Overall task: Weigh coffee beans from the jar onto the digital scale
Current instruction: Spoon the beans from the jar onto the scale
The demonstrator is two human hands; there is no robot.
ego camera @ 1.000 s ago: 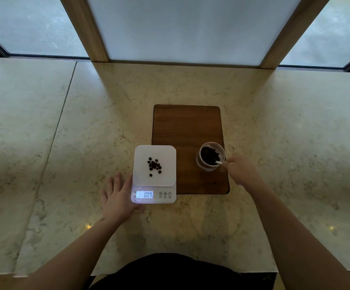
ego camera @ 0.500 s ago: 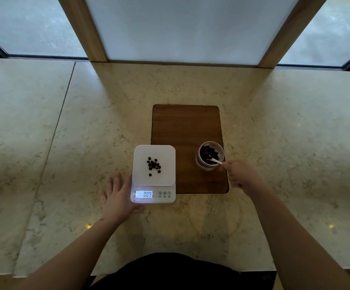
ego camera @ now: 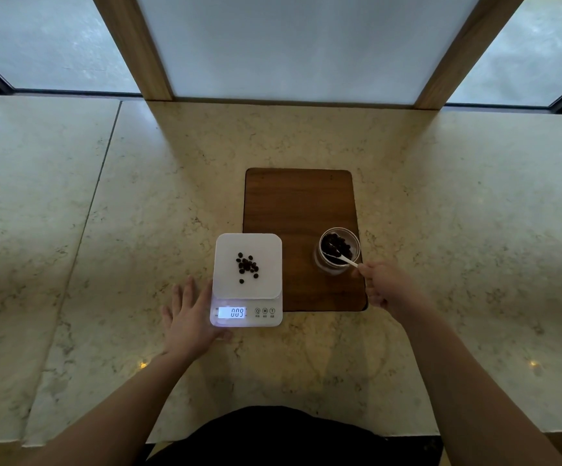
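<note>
A white digital scale sits on the marble counter, its lit display reading 009. Several dark coffee beans lie in a small heap on its platform. To its right a clear glass jar holding more beans stands on the near right part of a wooden board. My right hand pinches the handle of a small white spoon whose bowl is down among the beans in the jar. My left hand lies flat with fingers spread, against the scale's near left corner.
The marble counter stretches wide to both sides, with a seam on the left. Two slanted wooden posts frame a pale panel at the back. My dark-clothed body is at the counter's near edge.
My right hand has drawn back slightly toward me, and the spoon now reaches deeper into the jar at a flatter angle. Left hand, scale and its reading are unchanged.
</note>
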